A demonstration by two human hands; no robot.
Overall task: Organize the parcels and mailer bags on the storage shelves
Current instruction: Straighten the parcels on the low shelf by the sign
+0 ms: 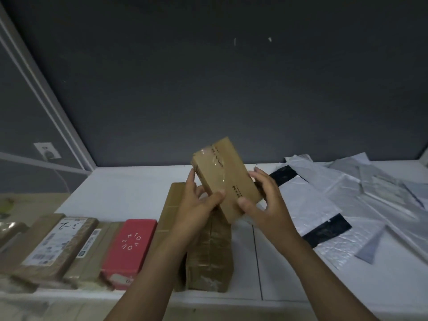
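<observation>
Both hands on a small taped cardboard box, held up tilted over the white shelf.

Left hand grips its left edge, thumb across the front, fingers curled behind. Right hand holds the right side with fingers fairly spread, thumb on the near corner. Under it sits a big brown parcel; red box and labelled parcels to the left, white mailer bags piled on the right.

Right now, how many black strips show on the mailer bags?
2. One black strip lies at the back, just beyond the right hand; the other black strip is nearer the front of the shelf. The overlapping mailer bags may hide more.
</observation>
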